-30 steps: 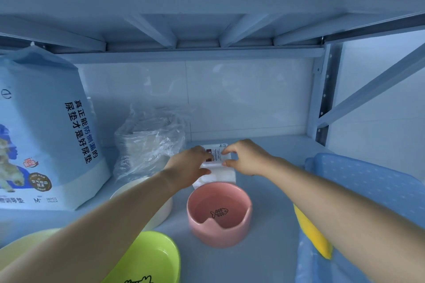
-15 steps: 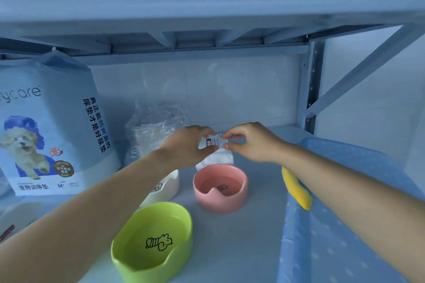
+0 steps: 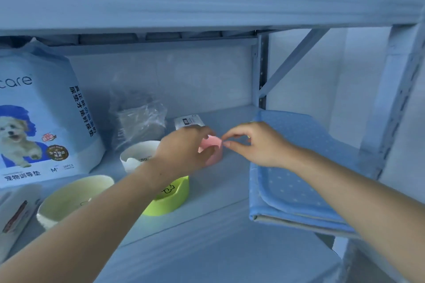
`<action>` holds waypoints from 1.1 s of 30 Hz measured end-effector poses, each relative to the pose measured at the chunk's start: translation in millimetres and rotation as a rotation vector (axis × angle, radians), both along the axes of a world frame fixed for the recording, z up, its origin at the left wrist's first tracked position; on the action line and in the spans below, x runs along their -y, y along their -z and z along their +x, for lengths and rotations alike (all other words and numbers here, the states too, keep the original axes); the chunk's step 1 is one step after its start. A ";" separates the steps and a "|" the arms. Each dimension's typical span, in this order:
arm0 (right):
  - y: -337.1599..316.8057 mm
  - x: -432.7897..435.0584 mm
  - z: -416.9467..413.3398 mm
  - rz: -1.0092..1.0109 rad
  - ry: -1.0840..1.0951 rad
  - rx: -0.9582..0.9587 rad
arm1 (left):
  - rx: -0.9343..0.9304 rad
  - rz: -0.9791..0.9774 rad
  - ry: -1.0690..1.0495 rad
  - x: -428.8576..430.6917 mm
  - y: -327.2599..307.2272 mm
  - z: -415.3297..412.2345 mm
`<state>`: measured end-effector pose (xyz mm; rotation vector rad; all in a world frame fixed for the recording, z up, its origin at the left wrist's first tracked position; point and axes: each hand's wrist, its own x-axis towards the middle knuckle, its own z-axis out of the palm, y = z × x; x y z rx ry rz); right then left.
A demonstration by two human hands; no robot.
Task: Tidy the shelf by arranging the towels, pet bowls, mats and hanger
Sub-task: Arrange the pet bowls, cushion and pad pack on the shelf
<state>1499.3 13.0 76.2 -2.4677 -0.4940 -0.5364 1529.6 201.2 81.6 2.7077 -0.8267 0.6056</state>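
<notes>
A small white packet (image 3: 188, 121) with a printed label lies flat at the back of the shelf, free of both hands. In front of it stands a pink pet bowl (image 3: 214, 153), partly hidden by my left hand (image 3: 184, 150), whose fingers curl loosely over it. My right hand (image 3: 251, 145) hovers just right of the bowl, thumb and forefinger close to its rim, holding nothing. A white bowl (image 3: 138, 154), a green bowl (image 3: 172, 196) and a pale yellow bowl (image 3: 73, 197) sit to the left. A folded blue dotted mat (image 3: 296, 167) lies on the right.
A tall bag of pet pads (image 3: 39, 122) stands at the back left, with a clear plastic-wrapped bundle (image 3: 140, 117) beside it. Another wrapped packet (image 3: 16, 213) lies at the far left. The upper shelf board (image 3: 207, 2) hangs low overhead, and a metal post (image 3: 262, 76) stands at the back right.
Both hands let go of the white packet, which now lies at the back, and drew toward me to the pink bowl. The camera pulled back and rose.
</notes>
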 end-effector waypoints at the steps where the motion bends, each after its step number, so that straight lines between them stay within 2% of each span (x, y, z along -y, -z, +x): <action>1: 3.6 3.8 -14.4 0.008 0.024 0.000 | -0.001 -0.002 0.023 2.4 3.9 -9.0; 7: 22.9 41.5 -88.8 0.048 0.196 -0.060 | -0.011 -0.053 0.204 32.7 31.8 -59.0; 14: 31.4 71.0 -136.8 0.048 0.292 -0.068 | -0.073 -0.077 0.284 62.7 40.9 -94.4; 21: 46.6 93.3 -142.8 0.053 0.296 -0.082 | -0.121 -0.086 0.322 82.8 47.1 -101.9; 25: 56.6 108.0 -136.0 0.047 0.286 -0.083 | -0.118 -0.072 0.270 104.2 54.3 -94.2; 30: 65.6 128.2 -112.3 0.006 0.296 -0.088 | -0.164 -0.155 0.220 138.2 67.9 -70.0; 33: 70.1 139.2 -94.8 -0.056 0.322 -0.152 | -0.227 0.040 0.173 147.3 80.0 -56.6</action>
